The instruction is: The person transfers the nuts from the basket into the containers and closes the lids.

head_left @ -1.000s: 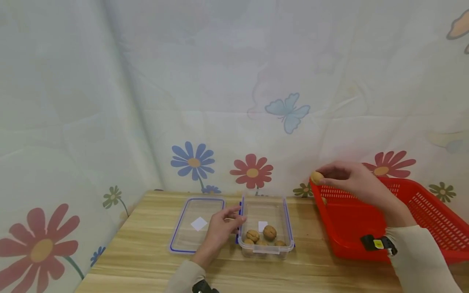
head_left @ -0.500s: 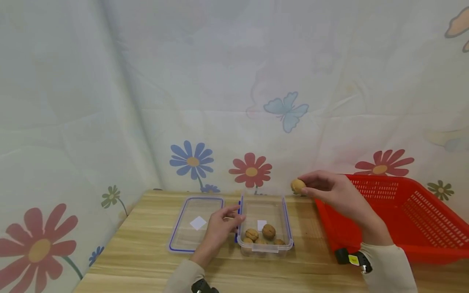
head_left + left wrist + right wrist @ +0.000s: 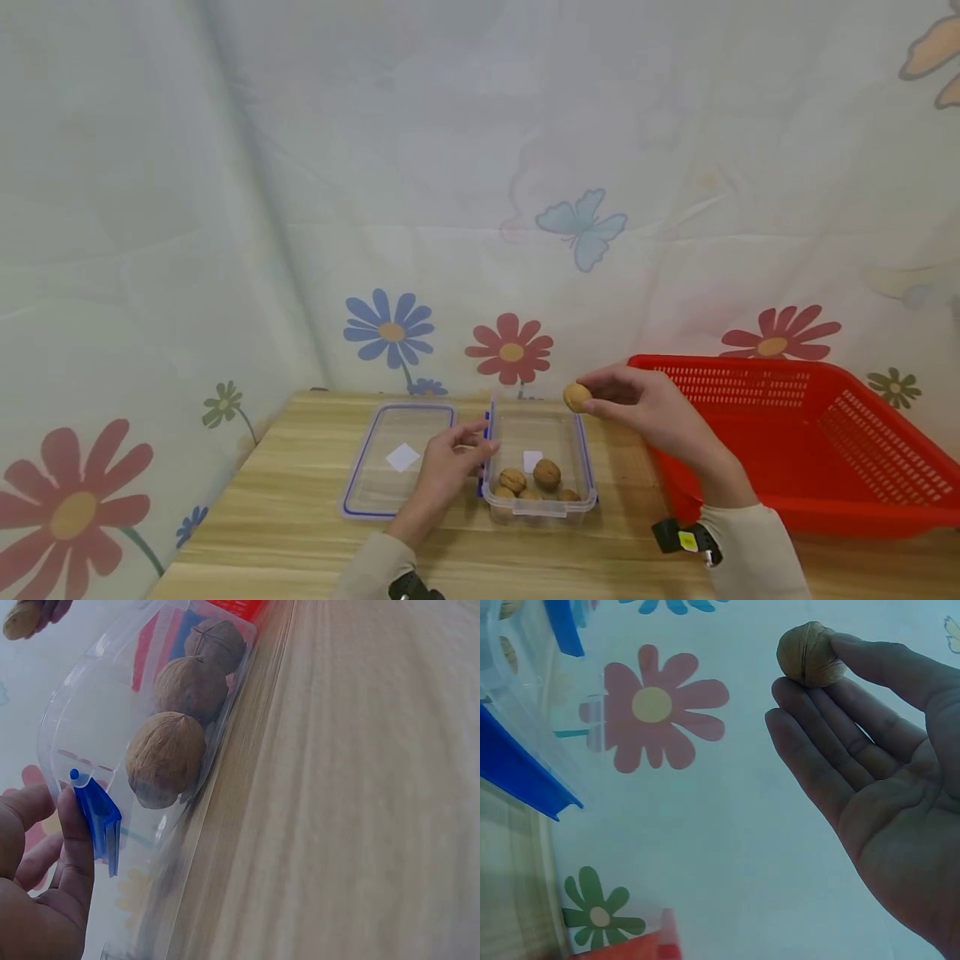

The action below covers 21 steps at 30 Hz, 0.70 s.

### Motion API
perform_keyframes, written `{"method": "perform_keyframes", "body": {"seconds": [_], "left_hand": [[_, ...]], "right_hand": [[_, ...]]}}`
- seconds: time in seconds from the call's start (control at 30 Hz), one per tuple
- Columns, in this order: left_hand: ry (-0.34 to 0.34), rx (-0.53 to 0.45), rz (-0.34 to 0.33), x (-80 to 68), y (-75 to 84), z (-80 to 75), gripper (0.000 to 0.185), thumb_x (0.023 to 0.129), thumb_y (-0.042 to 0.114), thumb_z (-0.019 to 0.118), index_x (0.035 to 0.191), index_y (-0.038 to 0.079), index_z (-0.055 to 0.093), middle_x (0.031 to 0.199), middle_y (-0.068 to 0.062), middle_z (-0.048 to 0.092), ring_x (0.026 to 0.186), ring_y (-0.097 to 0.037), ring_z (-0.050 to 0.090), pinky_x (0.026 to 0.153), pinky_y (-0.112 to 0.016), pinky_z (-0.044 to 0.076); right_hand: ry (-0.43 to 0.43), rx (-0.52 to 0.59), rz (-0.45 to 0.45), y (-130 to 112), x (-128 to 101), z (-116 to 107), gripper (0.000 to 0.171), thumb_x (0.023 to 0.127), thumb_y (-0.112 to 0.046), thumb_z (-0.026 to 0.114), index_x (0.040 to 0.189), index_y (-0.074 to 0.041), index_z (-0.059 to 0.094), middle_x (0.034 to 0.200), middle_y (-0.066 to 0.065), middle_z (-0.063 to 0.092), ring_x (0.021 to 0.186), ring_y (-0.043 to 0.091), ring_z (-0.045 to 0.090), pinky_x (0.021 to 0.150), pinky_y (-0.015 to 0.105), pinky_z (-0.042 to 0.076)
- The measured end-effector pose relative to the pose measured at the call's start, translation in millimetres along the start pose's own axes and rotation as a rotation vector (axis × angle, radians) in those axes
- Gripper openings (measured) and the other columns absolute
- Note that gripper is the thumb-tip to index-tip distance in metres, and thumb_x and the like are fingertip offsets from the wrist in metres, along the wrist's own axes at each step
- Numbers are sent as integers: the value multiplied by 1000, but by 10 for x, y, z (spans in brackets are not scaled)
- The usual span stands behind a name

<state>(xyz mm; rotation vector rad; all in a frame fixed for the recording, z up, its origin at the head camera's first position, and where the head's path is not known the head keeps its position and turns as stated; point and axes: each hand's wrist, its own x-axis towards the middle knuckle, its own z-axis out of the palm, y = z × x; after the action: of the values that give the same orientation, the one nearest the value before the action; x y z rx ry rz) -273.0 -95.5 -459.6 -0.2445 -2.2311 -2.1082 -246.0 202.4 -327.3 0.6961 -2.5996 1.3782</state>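
Though hidden overhead, fingers [image 3: 75,847] on clip [image 3: 101,817].

The head camera is looking forward and down from well back, taking in the table [image 3: 300,517], with the clear box [image 3: 538,467] at its six o'clock and the red basket [image 3: 825,450] at four o'clock. The left wrist camera is sitting low and very near, facing along the box [image 3: 112,727] toward twelve o'clock. The right wrist camera is looking up past the palm at the flowered cloth [image 3: 705,847]. All three are sharing the box [image 3: 510,682].
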Motion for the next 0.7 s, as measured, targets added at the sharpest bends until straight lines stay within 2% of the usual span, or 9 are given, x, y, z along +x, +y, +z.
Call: {"method": "perform_keyframes", "body": {"seconds": [0.13, 0.3, 0.7], "left_hand": [[1, 10, 2, -8, 3, 8, 44, 97, 11, 79, 136, -6, 67, 103, -14, 70, 81, -16, 69, 68, -27, 63], [5, -1, 5, -3, -8, 5, 44, 97, 11, 80, 135, -6, 67, 102, -14, 70, 80, -17, 69, 67, -27, 62], [4, -7, 8, 13, -15, 17, 44, 97, 10, 80, 135, -7, 67, 100, -12, 69, 80, -16, 68, 66, -27, 62]], "right_hand": [[-20, -2, 3, 45, 29, 92, 35, 96, -25, 82, 127, -9, 75, 117, 3, 75, 105, 23, 72, 91, 28, 61], [-76, 9, -36, 108, 86, 242, 32, 98, -23, 80, 126, -7, 75, 115, 4, 76, 104, 24, 73, 90, 32, 62], [-162, -5, -33, 248, 185, 582, 24, 99, -19, 79, 121, -9, 76, 109, -1, 75, 99, 20, 72, 89, 32, 62]]}}
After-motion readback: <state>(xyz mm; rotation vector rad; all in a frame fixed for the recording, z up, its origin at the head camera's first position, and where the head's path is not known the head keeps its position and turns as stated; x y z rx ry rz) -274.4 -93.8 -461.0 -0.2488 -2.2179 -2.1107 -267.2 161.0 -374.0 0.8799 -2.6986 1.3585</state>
